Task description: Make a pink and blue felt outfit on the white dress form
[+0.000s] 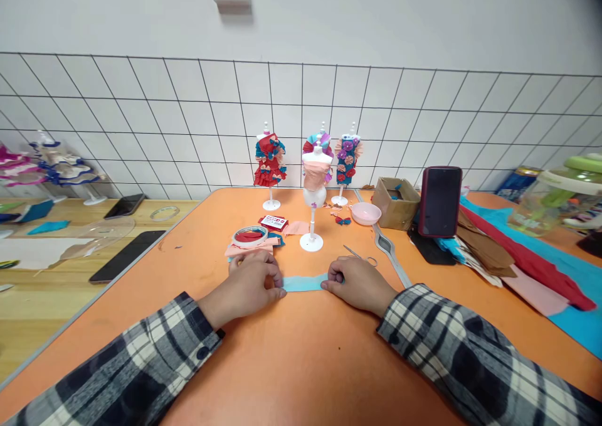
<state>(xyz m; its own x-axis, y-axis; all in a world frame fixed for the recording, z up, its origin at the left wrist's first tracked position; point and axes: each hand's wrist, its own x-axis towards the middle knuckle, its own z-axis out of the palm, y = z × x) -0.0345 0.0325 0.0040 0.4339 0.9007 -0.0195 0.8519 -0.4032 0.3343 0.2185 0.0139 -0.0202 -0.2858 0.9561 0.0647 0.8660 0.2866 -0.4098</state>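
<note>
A light blue strip (305,283) lies nearly flat just above the orange table (301,357), stretched sideways between my hands. My left hand (251,283) pinches its left end between thumb and fingers. At the right end, my right hand (357,283) is closed on the strip in the same way. Behind the strip stands a small white mannequin (311,244) with a peach wrap (316,176) round its chest. Scissors (360,255) lie just behind my right hand, partly hidden by it. Beyond my left hand, a roll of tape (250,236) rests on folded peach material.
Three dressed mannequins, one in red (269,162), stand at the back. Right of them are a pink bowl (365,213), a cardboard box (396,203), an upright phone (440,201) and layered coloured sheets (531,250). A dark phone (126,256) lies at the left.
</note>
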